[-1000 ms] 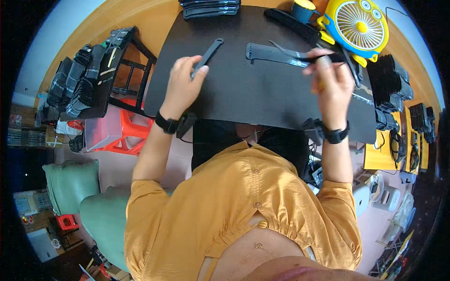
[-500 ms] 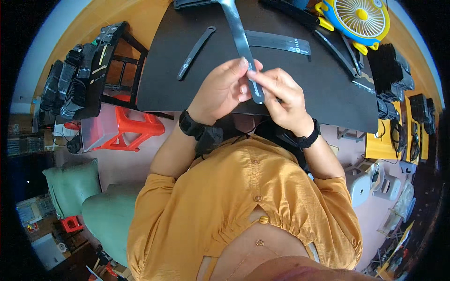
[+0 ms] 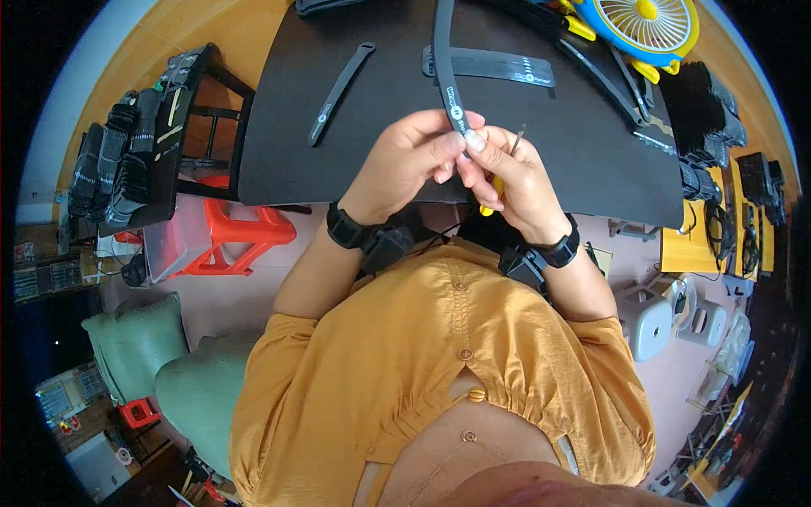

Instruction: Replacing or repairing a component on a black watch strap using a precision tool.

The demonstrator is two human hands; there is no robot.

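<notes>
Over the near part of the black table (image 3: 389, 177), both my hands are closed on the lower end of a long black strap (image 3: 442, 59) with pale printing. My left hand (image 3: 410, 156) pinches it between thumb and fingers. My right hand (image 3: 524, 182) pinches the same end, thumb tip near the left thumb. Tucked in the right hand's fingers is a thin tool with a yellow handle (image 3: 487, 209) and a slim metal shaft; its exact kind is unclear. The strap's far end runs beyond the top of the picture.
On the table lie a narrow black strap (image 3: 342, 93), a wider black strap (image 3: 507, 68) and more strips at right. A yellow-and-blue fan (image 3: 646, 21) stands far right. Stacked black straps fill a side stand (image 3: 118, 160) at left. A red stool (image 3: 245, 228) is below.
The strap has slid down through my hands and turned, showing its printed face. The yellow-handled tool now shows in my right hand. My thumbs have come together at the strap's end.
</notes>
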